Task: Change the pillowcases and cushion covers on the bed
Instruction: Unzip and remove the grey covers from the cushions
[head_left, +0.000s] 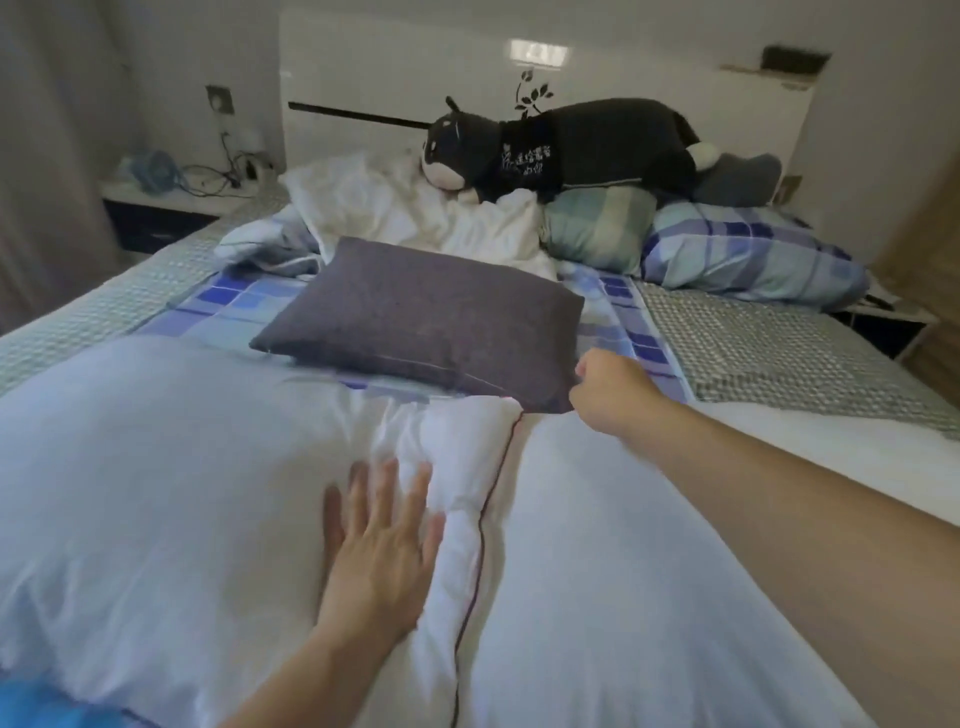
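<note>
Grey cushion (421, 322) crosswise, right hand (613, 389) gripping corner.

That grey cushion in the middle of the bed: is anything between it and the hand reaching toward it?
Nothing visible is in the way. The right hand is already at the near right corner of the grey cushion, its fingers curled there, though whether it grips the corner cannot be told. The left hand lies flat on the white pillow, nearer the camera.

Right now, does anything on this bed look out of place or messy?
Mostly mid-change clutter. A grey cushion lies askew mid-bed on a flat plaid pillowcase. A crumpled white pillow sits by the headboard, with a plush cat sprawled across it. Nothing looks torn or spilled.
</note>
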